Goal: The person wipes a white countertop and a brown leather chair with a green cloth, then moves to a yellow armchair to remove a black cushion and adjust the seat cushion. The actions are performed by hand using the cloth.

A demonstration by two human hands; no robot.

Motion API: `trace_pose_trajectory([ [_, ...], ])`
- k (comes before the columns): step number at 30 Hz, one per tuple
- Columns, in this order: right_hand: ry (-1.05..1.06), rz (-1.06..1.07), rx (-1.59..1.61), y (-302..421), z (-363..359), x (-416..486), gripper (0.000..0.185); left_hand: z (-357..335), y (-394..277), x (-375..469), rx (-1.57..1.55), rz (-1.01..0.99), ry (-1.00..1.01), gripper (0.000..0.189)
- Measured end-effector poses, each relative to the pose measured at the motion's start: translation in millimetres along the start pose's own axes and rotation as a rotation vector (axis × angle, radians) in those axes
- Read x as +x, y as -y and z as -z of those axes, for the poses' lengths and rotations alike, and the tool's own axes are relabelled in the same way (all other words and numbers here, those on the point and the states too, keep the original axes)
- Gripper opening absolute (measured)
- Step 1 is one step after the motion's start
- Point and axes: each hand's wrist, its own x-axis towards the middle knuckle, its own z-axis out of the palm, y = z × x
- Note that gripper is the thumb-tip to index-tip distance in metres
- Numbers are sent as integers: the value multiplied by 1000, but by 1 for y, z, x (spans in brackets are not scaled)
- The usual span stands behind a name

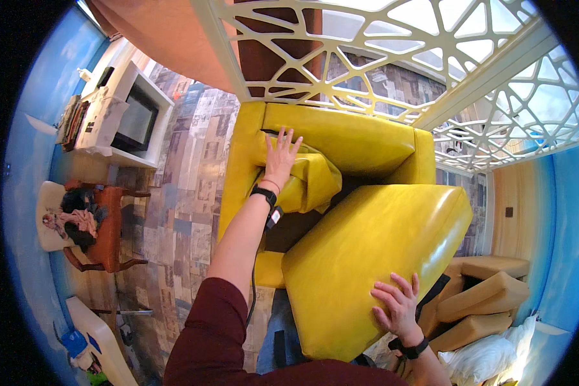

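A yellow leather-look armchair (243,154) stands before me, its seat cushion (362,270) out of place and tilted across the front right, towards my body. My left hand (281,157) reaches to the inner back corner on the left, fingers spread, over a folded, bunched piece of yellow upholstery (318,178). Whether it presses on the upholstery is hard to tell. On the near right part of the cushion lies my right hand (395,304), palm down with fingers apart. A dark brown seat base (292,229) shows between the bunched upholstery and the cushion.
A white lattice partition (347,72) rises directly behind the armchair. Left, across the patchwork-pattern floor (188,193), are a white electric-fireplace-like cabinet (140,116) and a wooden chair (108,227) with clothes. Tan upholstered pieces (487,294) and a white pillow (482,357) lie at right.
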Motion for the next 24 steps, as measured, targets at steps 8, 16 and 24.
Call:
trace_pose_trajectory([
  [8,-14,-11,15,-16,-1,-11,24,-59,-9,-64,-309,-325,222,16],
  [16,-43,19,9,-12,-1,6,23,82,-39,-336,-508,-534,667,9],
  [24,-118,55,10,-1,1,30,23,212,-13,-351,-708,-291,607,12],
])
